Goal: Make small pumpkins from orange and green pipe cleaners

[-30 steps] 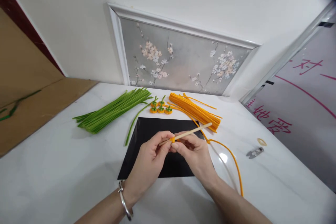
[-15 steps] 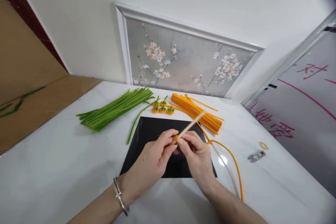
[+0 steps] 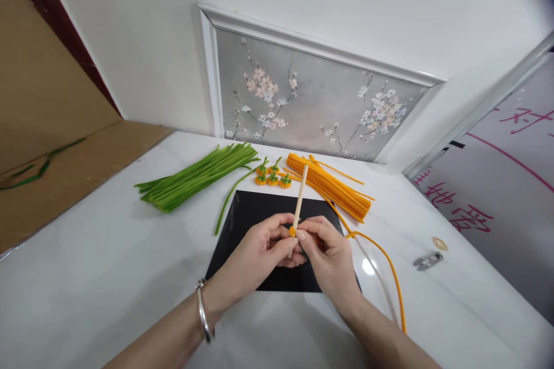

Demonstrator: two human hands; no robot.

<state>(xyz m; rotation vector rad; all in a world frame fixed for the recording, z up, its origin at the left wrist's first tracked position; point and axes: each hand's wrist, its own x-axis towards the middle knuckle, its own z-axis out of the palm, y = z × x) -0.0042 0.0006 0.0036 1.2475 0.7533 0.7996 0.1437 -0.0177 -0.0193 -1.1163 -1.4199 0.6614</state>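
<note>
A pale wooden stick stands nearly upright between my hands, with an orange fuzzy stem wound round its lower part. My left hand is closed on the stick just below the winding. The thumb and fingers of my right hand pinch the orange stem at the winding. A long orange tail of stem curves over the table on the right; how it joins the winding is hidden by my right hand. Both hands are above a black mat.
Green stems lie in a bundle at the back left, orange stems at the back right. Several small orange pieces with green tops sit between them. Small snips and a tan ring lie at right.
The stick has swung from leaning right to nearly upright. My left fingers have shifted round it, with more of them showing below the winding. The view has moved slightly.
</note>
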